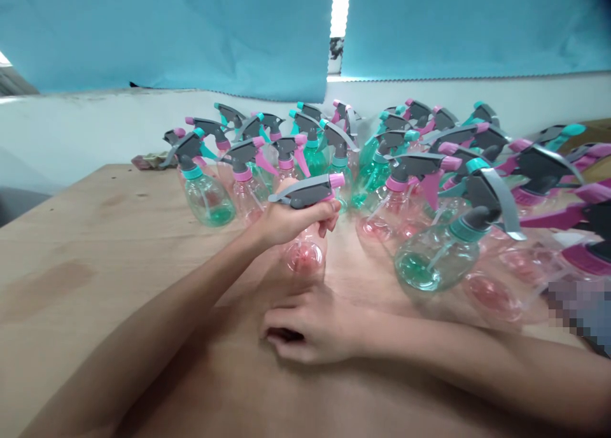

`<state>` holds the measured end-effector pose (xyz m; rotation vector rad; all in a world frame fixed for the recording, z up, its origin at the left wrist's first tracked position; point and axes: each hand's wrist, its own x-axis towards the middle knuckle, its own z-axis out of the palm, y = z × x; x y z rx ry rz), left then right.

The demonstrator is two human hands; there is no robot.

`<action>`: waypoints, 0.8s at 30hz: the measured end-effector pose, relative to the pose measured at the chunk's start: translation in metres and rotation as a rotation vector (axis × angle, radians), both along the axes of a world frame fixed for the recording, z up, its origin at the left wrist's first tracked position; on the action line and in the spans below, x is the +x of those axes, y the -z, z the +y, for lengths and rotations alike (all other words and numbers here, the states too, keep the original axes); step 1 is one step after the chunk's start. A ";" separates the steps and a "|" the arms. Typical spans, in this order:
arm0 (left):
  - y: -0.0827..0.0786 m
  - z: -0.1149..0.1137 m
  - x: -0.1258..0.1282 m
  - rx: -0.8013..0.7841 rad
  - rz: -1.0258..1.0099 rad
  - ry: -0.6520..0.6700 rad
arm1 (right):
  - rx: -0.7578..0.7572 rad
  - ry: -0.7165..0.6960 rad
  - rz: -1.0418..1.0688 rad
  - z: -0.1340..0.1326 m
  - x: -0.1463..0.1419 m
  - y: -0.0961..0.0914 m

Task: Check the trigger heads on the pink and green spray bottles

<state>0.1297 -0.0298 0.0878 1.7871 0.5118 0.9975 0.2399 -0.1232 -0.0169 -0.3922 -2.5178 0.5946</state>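
Near the middle of the table, my left hand (291,220) is closed around the upper part of a pink spray bottle (305,256). Its grey sprayer head with a pink nozzle shows above my fingers, while the neck and trigger are mostly hidden by them. The clear pink body stands on or just over the wood; I cannot tell which. Closer to me, my right hand (315,328) rests on the tabletop with its fingers curled in and nothing seen in them. A green spray bottle (436,256) leans to the right of both hands.
Many pink and green spray bottles crowd the back and right of the wooden table (62,310). One green bottle (207,196) marks the group's left end. Blue curtains (191,37) hang over the white wall behind. A blurred-out patch (582,314) lies at the right edge.
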 end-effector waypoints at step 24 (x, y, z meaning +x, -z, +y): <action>0.002 0.000 0.000 -0.022 -0.002 -0.041 | -0.023 -0.004 0.026 0.000 0.001 0.000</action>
